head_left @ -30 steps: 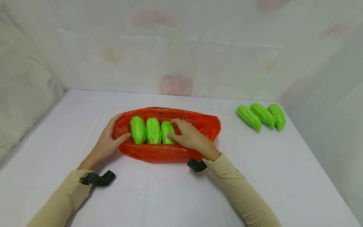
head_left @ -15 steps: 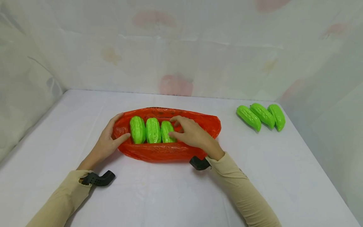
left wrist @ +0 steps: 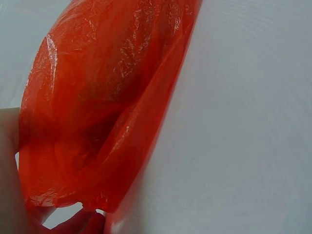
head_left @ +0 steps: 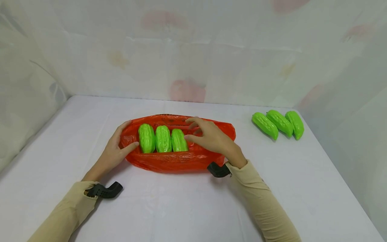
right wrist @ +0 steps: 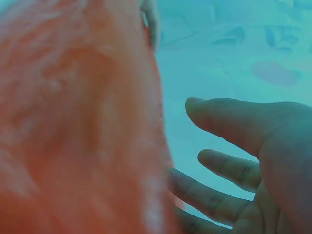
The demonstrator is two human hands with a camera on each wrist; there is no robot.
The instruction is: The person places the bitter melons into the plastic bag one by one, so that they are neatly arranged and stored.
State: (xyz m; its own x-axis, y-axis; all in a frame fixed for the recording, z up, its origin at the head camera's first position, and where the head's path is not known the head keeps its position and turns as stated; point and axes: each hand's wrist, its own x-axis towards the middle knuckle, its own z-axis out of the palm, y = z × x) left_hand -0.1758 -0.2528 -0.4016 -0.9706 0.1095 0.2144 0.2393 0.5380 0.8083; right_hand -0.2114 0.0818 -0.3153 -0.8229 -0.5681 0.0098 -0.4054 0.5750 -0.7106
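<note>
A red plastic bag (head_left: 169,163) lies on the table with its mouth spread wide. Inside sit three green bitter melons side by side: one at left (head_left: 147,138), one in the middle (head_left: 163,138) and one at right (head_left: 179,140). My left hand (head_left: 116,148) holds the bag's left end, its thumb over the rim; the left wrist view shows the red film (left wrist: 97,97) against the fingers. Over the bag's right part, my right hand (head_left: 211,137) hovers with parted fingers and nothing between them. In the right wrist view its thumb (right wrist: 229,117) and fingers stand apart.
Three more bitter melons (head_left: 279,122) lie in a row at the table's far right corner. A white cloth covers the table (head_left: 181,201). Pale patterned curtains (head_left: 181,60) hang behind and at both sides.
My right hand has let go of the right bitter melon in the bag and lifted away to the right. My left hand and the bag have stayed put.
</note>
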